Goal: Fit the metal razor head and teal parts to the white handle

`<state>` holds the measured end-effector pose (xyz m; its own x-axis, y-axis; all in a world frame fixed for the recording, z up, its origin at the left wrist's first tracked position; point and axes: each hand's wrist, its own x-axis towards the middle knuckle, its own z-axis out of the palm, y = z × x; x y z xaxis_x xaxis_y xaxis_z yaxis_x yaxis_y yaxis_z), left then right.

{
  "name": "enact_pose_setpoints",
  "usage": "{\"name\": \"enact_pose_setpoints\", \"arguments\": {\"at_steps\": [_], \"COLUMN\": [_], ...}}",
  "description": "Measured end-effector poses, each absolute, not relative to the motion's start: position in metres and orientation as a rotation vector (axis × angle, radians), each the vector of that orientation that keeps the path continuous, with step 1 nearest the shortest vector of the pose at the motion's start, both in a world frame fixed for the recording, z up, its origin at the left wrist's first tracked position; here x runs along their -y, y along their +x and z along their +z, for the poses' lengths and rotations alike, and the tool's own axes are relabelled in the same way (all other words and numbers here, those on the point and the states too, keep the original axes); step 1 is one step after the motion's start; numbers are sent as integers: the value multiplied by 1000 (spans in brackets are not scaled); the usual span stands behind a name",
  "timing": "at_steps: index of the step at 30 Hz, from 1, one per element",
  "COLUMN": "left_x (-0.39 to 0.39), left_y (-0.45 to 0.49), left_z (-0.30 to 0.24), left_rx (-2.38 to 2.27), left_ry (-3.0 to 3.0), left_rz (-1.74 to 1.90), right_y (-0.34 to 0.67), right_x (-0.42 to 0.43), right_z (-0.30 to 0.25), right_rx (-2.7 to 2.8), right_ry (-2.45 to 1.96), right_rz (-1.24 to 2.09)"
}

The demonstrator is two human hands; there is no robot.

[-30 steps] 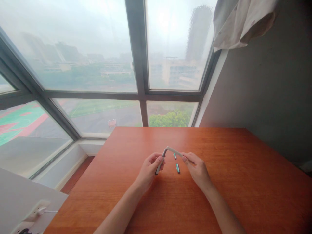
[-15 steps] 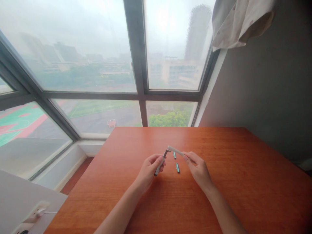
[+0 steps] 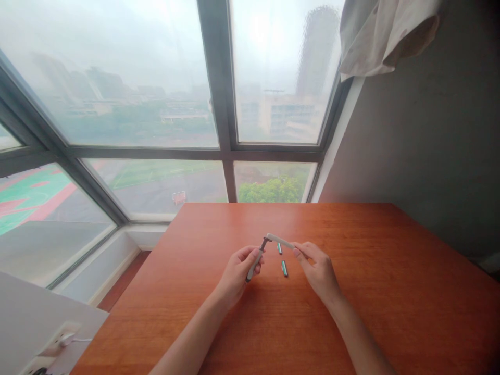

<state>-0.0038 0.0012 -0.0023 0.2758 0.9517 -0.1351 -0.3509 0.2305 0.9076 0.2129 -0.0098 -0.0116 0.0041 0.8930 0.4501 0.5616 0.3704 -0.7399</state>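
Observation:
My left hand [image 3: 241, 272] is closed around a razor handle [image 3: 254, 265], grey with a dark neck, tilted with its neck up and to the right. A slim pale stick with a rounded end [image 3: 282, 241] is pinched in my right hand [image 3: 319, 271]. Its far end meets the top of the razor handle, seemingly touching; I cannot make out the exact contact. Between my hands, a teal-and-black razor cartridge [image 3: 284, 269] lies on the table, and a second similar cartridge [image 3: 279, 248] lies just beyond it, under the stick.
The reddish-brown wooden table [image 3: 351, 333] reaches to large windows [image 3: 273, 179] at the back. A grey wall [image 3: 422, 146] stands on the right, with a hanging pale cloth [image 3: 383, 41] above. A wall socket with a plug [image 3: 64, 341] is at lower left.
The pale stick's end and the top of the razor handle have come together from a slight gap. My left hand has barely shifted; the cartridges stay where they were.

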Motion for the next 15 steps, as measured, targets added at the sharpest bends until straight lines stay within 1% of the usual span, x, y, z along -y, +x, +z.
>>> {"name": "enact_pose_setpoints", "arguments": {"at_steps": [15], "left_x": [-1], "left_y": [-3], "left_z": [-3], "left_rx": [-838], "left_ry": [919], "left_rz": [1077], "right_y": [214], "right_x": [9], "right_z": [-12], "right_rx": [1674], "right_ry": [-1300], "right_rz": [439]}}
